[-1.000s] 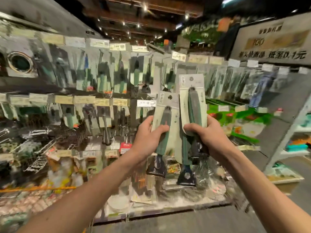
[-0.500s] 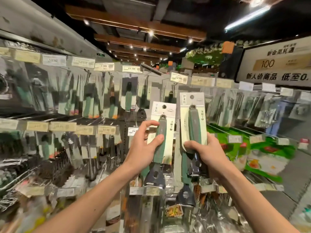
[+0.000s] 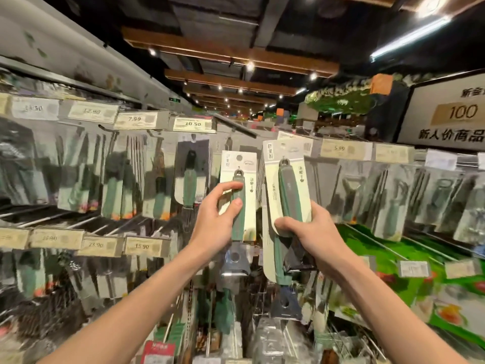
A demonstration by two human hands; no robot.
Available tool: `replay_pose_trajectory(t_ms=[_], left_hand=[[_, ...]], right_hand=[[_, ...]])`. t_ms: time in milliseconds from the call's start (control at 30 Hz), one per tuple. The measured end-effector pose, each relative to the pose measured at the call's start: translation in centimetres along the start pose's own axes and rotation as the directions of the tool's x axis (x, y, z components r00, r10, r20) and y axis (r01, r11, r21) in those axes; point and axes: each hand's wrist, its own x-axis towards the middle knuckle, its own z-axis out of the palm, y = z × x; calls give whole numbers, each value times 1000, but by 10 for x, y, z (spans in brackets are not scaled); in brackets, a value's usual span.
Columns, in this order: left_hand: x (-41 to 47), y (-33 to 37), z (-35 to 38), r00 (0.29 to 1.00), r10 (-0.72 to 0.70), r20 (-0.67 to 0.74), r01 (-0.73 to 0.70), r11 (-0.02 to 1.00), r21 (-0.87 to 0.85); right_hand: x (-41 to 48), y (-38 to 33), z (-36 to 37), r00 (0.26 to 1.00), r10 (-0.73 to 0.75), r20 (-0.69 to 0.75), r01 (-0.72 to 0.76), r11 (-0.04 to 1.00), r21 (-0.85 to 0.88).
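Here, the left hand (image 3: pixel 212 227) holds the left pack (image 3: pixel 250 206) upright near the middle of the view. Its thumb and forefinger are parted and lie on the front of the green handle, the forefinger near the handle's top and the thumb just below it. Its other fingers are hidden behind the card, so how they lie cannot be told. Just at 3 o'clock of it, apart by a narrow gap, stands the right pack (image 3: pixel 288 185), slightly taller and tilted a little toward 1 o'clock. The right hand (image 3: pixel 315 232) grips its lower end, fingers pressed together and curled round the front, thumb out of sight behind. A third pack (image 3: pixel 279 258) sits behind it in the same grip, its green handle and metal head hanging toward 6 o'clock below the hand. Behind both hands runs a rack (image 3: pixel 112 185) of hanging tools. At 11 o'clock of the left pack a tag (image 3: pixel 193 124) reads 10.50. A sign (image 3: pixel 451 119) stands at 2 o'clock of the right pack, and a green display (image 3: pixel 367 245) lies at 3 o'clock of the right hand.
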Motion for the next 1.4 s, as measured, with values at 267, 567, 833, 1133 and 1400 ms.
replay_pose_trajectory(t_ms=[267, 567, 833, 1133, 1400], left_hand=[[51, -19, 2, 991, 19, -133, -15, 999, 32], [61, -35, 12, 994, 59, -96, -45, 988, 147], [80, -39, 15, 993, -56, -104, 71, 987, 143], [123, -74, 24, 973, -218, -74, 231, 928, 294], [106, -74, 24, 936, -350, 36, 305, 859, 411]], right_hand=[[41, 20, 4, 996, -44, 73, 44, 999, 7], [62, 29, 5, 985, -43, 166, 30, 996, 85], [76, 33, 2, 986, -60, 153, 48, 995, 83], [77, 36, 7, 988, -53, 143, 40, 995, 97], [73, 35, 0, 990, -69, 120, 52, 989, 137]])
